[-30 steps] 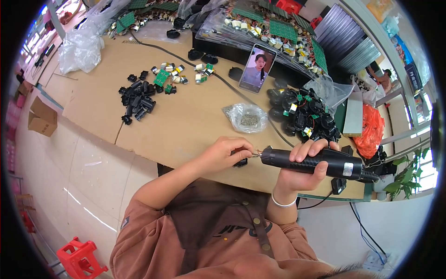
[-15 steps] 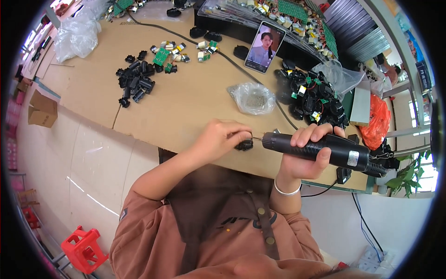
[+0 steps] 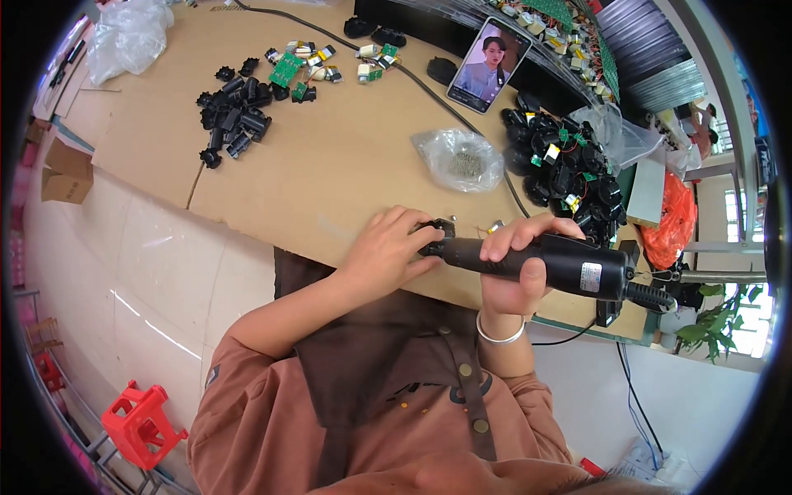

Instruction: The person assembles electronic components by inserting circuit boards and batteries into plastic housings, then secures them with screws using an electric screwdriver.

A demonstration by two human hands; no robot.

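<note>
My right hand (image 3: 520,268) is wrapped round a black electric screwdriver (image 3: 565,266), which lies nearly level and points left. My left hand (image 3: 388,252) pinches a small black plastic part (image 3: 445,226) at the table's near edge. The screwdriver's nose meets that part beside my left fingertips, which partly hide it, and the bit itself cannot be seen. Beyond the hands rests a clear plastic bag (image 3: 452,159) with many small metal pieces, perhaps screws.
Black housings (image 3: 569,173) with wires and green boards are heaped at the right. Black plastic parts (image 3: 233,120) and a green circuit board (image 3: 285,69) lie at the left. A phone (image 3: 488,66) leans at the back. A cable (image 3: 404,78) crosses the table (image 3: 330,157).
The screwdriver has moved left, its nose now up against the black part where the bit showed before. My left hand has spread round the part. The view has shifted slightly.
</note>
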